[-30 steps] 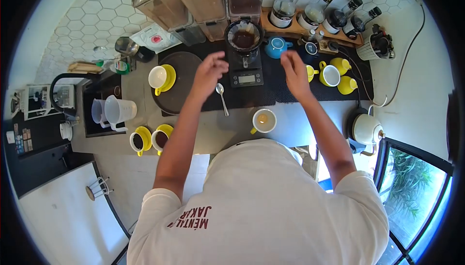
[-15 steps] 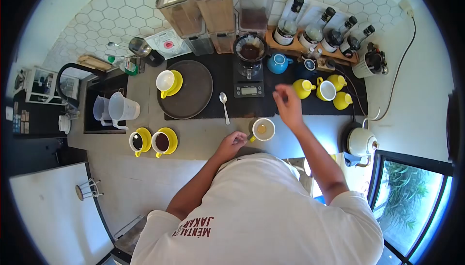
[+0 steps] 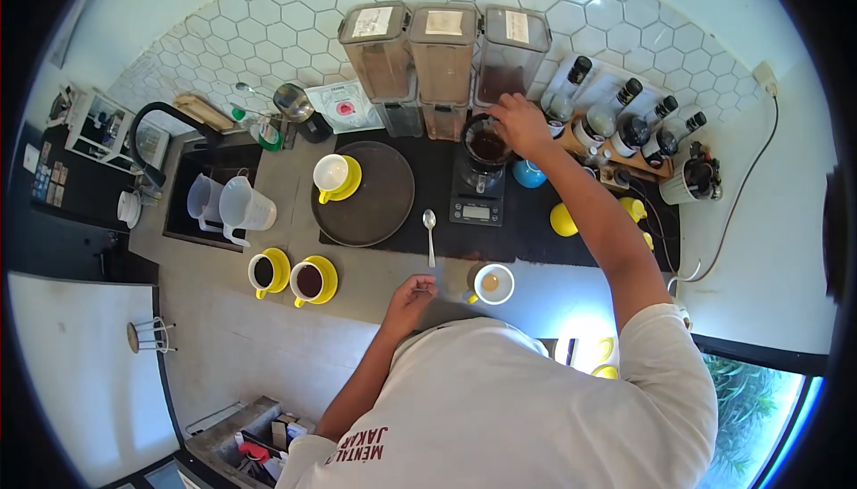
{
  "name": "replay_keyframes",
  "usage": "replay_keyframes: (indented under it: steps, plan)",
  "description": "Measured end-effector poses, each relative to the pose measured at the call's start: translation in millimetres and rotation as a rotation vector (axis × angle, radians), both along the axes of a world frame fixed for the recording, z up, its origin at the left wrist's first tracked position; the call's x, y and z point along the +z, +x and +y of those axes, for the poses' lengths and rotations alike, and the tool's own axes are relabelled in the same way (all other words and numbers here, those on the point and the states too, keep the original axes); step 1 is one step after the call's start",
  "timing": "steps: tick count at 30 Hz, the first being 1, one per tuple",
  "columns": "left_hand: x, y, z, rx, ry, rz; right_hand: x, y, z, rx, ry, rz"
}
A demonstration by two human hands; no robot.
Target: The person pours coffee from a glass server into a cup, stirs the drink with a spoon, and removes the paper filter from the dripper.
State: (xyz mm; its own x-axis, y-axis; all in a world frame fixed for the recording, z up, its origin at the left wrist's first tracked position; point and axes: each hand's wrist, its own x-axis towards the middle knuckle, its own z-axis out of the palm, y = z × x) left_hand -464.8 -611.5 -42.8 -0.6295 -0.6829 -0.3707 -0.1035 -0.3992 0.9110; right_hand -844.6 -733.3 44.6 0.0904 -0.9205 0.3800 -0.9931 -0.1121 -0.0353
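Observation:
My right hand (image 3: 520, 125) is at the right rim of the black coffee dripper (image 3: 486, 146), its fingers bent down over the filter's edge; what the fingertips grip is too small to make out. Dark wet grounds show inside the filter. Under the dripper stands a black scale (image 3: 476, 211) with a lit display. My left hand (image 3: 411, 300) hovers by the counter's front edge, fingers loosely curled, with nothing visible in it. To its right sits a white cup (image 3: 494, 284) with a little light liquid, and above it lies a spoon (image 3: 430, 237).
A round dark tray (image 3: 384, 212) carries a white cup on a yellow saucer. Two filled cups (image 3: 308, 282) stand at the front left. Glass bottles (image 3: 594, 127), a blue cup (image 3: 528, 174) and yellow cups (image 3: 563, 220) are at the right. Measuring jugs (image 3: 246, 208) stand by the sink.
My right hand has moved up and forward to the dripper's rim. My left hand first came down from near the dripper to the counter's front edge. The view has shifted.

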Motion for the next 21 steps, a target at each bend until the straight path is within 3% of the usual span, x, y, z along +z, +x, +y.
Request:
replay_keyframes:
  steps: [7,9,16,21]
  plan:
    - [9.8,-21.7,-13.2,-0.005,0.072,0.083,3.6,-0.4,0.3,0.103,-0.025,-0.02]
    - [14.0,-32.8,-21.9,-0.062,-0.017,0.175,0.9,-1.7,-1.0,0.134,-0.051,0.021]
    - [70.1,-86.4,-69.3,-0.151,-0.068,0.173,-3.6,-3.7,-8.9,0.103,0.055,0.041]
    - [97.3,-131.0,-123.5,-0.192,-0.36,0.176,-5.1,-1.6,-10.6,0.093,0.119,0.036]
